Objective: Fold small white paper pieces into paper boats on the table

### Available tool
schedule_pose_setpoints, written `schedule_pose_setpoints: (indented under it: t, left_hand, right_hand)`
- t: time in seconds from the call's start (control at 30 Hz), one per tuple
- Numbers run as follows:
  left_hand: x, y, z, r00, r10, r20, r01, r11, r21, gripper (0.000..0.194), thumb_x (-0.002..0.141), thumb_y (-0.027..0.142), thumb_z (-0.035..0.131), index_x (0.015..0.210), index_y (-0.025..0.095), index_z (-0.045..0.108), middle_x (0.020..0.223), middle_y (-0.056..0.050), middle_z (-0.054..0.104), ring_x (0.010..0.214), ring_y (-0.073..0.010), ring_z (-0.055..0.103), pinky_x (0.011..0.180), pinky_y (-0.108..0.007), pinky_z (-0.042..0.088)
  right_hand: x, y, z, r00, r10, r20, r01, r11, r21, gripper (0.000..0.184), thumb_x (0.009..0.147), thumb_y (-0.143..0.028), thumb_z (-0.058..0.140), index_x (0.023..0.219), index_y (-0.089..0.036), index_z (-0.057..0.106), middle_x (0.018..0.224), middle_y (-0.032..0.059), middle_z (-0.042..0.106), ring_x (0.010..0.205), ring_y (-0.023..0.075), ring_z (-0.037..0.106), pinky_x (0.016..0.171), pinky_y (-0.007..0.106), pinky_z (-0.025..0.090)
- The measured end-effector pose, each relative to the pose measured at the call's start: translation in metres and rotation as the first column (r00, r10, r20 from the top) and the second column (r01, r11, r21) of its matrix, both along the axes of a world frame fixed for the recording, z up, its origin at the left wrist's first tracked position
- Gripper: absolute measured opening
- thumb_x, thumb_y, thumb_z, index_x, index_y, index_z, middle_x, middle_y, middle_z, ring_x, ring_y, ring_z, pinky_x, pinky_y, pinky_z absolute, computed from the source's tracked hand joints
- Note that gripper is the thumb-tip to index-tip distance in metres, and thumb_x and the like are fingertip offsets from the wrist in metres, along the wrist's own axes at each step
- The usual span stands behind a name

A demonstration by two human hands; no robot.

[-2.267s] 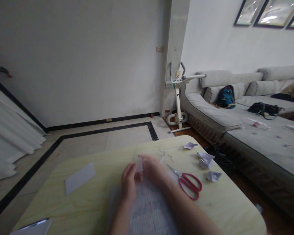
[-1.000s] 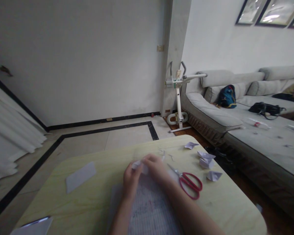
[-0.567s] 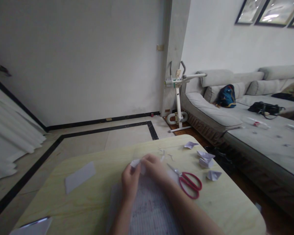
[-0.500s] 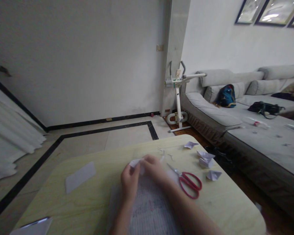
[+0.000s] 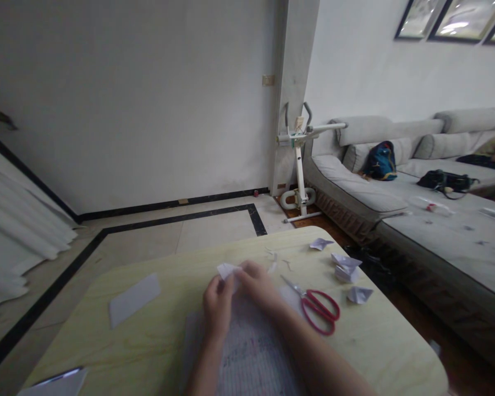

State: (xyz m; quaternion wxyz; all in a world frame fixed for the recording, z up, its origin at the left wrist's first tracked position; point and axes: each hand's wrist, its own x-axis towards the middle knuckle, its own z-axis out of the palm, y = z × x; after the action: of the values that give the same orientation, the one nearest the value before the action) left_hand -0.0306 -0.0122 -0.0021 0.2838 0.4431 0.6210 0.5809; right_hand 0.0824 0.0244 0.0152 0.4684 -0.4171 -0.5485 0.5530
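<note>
A small piece of folded white paper (image 5: 227,270) is pinched between my two hands, over the far end of a written-on lined sheet (image 5: 251,352). My left hand (image 5: 218,301) grips its near left side with thumb and fingers. From the right, my right hand (image 5: 259,281) presses on the paper, and its fingers partly cover it. Red-handled scissors (image 5: 319,311) lie just right of my right forearm, blades pointing away to the left. Thin paper scraps (image 5: 273,263) are scattered beyond my right hand.
Several folded paper boats (image 5: 347,269) stand along the table's right side. On the left lie a blank paper rectangle (image 5: 135,300) and, nearer, a pen (image 5: 60,375) on another sheet. Beyond the wooden table (image 5: 379,341) are an exercise machine (image 5: 300,165) and a grey sofa (image 5: 429,231).
The folded paper has tilted slightly, so a little more of its pointed top shows above my left fingers. Both hands stay in nearly the same place.
</note>
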Motion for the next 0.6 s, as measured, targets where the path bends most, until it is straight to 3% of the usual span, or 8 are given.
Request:
schedule_pose_setpoints:
  t: [0.27, 0.5, 0.6]
  left_hand:
    - [-0.0001, -0.0011, 0.0028, 0.997, -0.069, 0.018, 0.070, 0.997, -0.016, 0.033, 0.074, 0.047, 0.061, 0.070, 0.014, 0.065, 0.058, -0.001, 0.060, 0.056, -0.0165, 0.055, 0.050, -0.022, 0.041]
    - [0.0005, 0.0001, -0.0011, 0.999, -0.003, -0.032, 0.003, 1.000, -0.001, 0.027, 0.075, 0.041, 0.060, 0.063, 0.017, 0.057, 0.054, 0.001, 0.055, 0.054, -0.0150, 0.051, 0.050, -0.021, 0.038]
    - [0.0009, 0.0009, -0.0005, 1.000, -0.023, 0.014, 0.024, 1.000, -0.020, 0.025, 0.075, 0.040, 0.060, 0.064, 0.017, 0.059, 0.055, 0.001, 0.056, 0.055, -0.0156, 0.053, 0.050, -0.022, 0.039]
  right_hand:
    - [0.0009, -0.0012, -0.0008, 0.999, 0.015, -0.033, -0.015, 1.000, 0.000, 0.010, 0.074, -0.026, 0.062, 0.071, -0.017, 0.060, 0.064, -0.0014, 0.058, 0.063, 0.0143, 0.052, 0.057, 0.025, 0.039]
    - [0.0001, -0.0005, -0.0035, 0.999, 0.011, -0.032, -0.010, 0.998, 0.054, 0.015, 0.076, -0.029, 0.062, 0.068, -0.018, 0.056, 0.062, -0.0025, 0.054, 0.061, 0.0131, 0.049, 0.056, 0.024, 0.037]
    - [0.0010, -0.0011, -0.0021, 0.999, 0.013, -0.037, -0.012, 1.000, 0.018, 0.019, 0.075, -0.032, 0.064, 0.066, -0.018, 0.055, 0.060, -0.0033, 0.052, 0.059, 0.0125, 0.047, 0.054, 0.024, 0.036]
